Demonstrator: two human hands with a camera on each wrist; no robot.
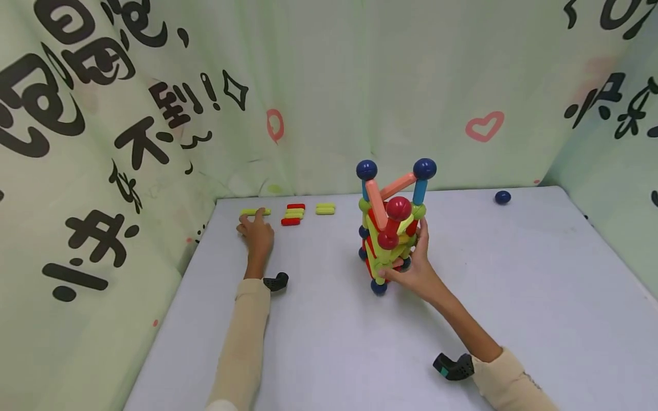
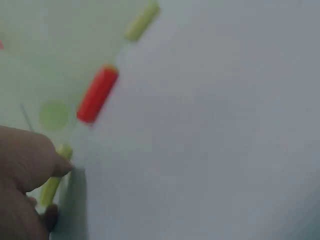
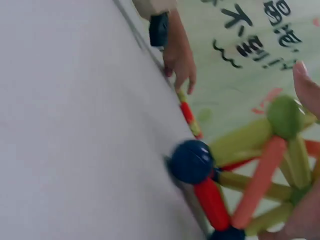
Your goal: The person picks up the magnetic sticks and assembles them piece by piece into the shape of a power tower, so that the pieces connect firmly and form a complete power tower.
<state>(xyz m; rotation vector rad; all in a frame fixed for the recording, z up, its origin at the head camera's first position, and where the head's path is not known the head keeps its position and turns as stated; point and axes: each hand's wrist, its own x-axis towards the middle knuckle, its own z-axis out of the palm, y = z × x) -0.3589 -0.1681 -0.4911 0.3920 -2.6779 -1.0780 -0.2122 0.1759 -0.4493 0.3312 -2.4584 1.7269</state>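
At the back left of the table, my left hand [image 1: 257, 237] pinches a yellow-green magnetic rod [image 1: 249, 212]. In the left wrist view its fingertips lie at that rod [image 2: 50, 191], and part of the rod is hidden behind them. My right hand [image 1: 418, 277] grips the lower side of a tall magnetic stick-and-ball structure [image 1: 388, 238], thumb in front and fingers behind. Yellow-green, red, pink and blue sticks join blue, green and red balls in it. Two blue balls top its back posts; a red ball [image 1: 398, 208] tops the front one.
Right of my left hand lie a column of red and yellow-green rods [image 1: 293, 214] and a yellow-green pair [image 1: 325, 209]. A loose blue ball [image 1: 502, 197] sits at the back right of the white table [image 1: 329, 342]. A printed curtain [image 1: 329, 85] hangs behind.
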